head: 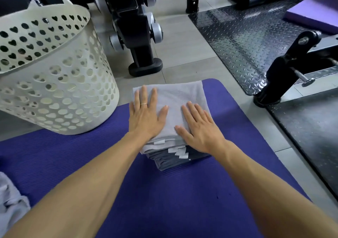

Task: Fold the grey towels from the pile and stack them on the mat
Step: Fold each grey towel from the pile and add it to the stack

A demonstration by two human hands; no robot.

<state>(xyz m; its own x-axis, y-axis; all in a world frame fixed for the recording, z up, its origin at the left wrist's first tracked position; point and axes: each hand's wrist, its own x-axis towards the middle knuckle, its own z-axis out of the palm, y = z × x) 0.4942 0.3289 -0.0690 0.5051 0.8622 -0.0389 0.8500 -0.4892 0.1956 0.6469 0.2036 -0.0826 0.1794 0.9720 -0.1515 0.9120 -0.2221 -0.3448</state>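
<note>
The left hand [146,117] and right hand [198,128] are lying flat, fingers straight, pressing the light grey folded towel [173,98] topping a stack of darker grey towels [170,160], white tags showing, on the purple mat [164,201].

I see bright, even daylight with only soft shadows. Glare streaks the black diamond-plate floor mat [237,42], and the wide lens bends the edges. The purple foam block [314,12] at top right looks blurred.

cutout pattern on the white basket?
Heart-shaped holes all over the white basket, clearest in the head view.
</note>
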